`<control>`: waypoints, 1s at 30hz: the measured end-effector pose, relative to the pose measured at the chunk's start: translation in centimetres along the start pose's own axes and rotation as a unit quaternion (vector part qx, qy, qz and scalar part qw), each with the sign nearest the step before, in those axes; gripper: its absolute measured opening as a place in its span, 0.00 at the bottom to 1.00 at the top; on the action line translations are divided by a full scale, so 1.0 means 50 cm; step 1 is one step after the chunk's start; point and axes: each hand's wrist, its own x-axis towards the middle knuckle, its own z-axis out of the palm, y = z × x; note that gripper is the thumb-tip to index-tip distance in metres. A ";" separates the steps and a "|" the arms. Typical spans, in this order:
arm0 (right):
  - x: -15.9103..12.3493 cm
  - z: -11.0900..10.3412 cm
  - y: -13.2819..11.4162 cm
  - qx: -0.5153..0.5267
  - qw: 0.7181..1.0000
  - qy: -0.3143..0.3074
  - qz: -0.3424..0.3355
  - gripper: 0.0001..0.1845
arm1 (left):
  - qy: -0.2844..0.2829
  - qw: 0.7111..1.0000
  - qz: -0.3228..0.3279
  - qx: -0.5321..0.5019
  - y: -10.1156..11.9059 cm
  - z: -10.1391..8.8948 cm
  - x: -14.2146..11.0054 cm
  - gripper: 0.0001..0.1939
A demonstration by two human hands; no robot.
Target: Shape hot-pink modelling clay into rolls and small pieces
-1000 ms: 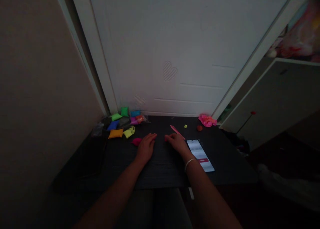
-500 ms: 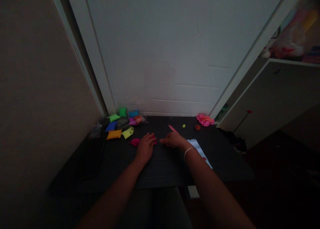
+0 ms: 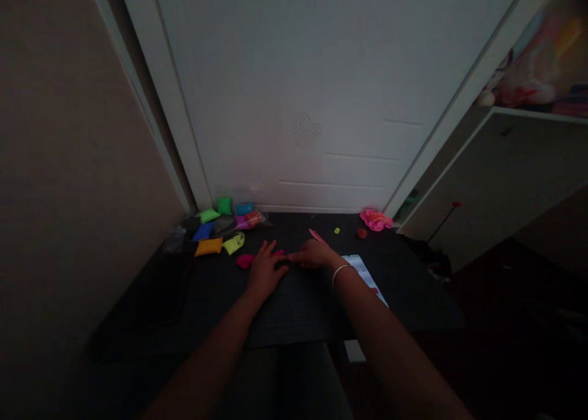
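Observation:
My left hand [image 3: 265,273] lies with its fingers spread on the dark table. A small lump of deep-pink clay [image 3: 278,253] shows just past its fingertips, partly hidden. Left of that hand is a deep-pink packet [image 3: 245,261]. From the right, my right hand [image 3: 312,255], with a bracelet on its wrist, stretches its index finger to the left. That fingertip meets the near edge of the pink lump by my left hand; whether it presses the lump I cannot tell. The other right fingers are curled under, with nothing visible in them.
Soft packets in orange [image 3: 209,247], yellow [image 3: 234,243], blue [image 3: 203,231] and green [image 3: 225,205] lie at the back left. Pink sticks [image 3: 318,236], a phone [image 3: 365,276], a yellow bit [image 3: 337,231], a brown lump [image 3: 361,233] and a pink ruffled piece [image 3: 376,219] are on the right.
My right hand has moved left from beside the phone, its index finger now reaching my left hand. The pink piece at its fingertips earlier no longer shows there. My left fingers have spread wider.

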 end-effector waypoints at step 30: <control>-0.016 0.014 0.014 0.047 0.998 -0.041 -0.016 0.12 | -0.012 1.000 -0.003 -0.002 0.004 -0.001 0.002 0.11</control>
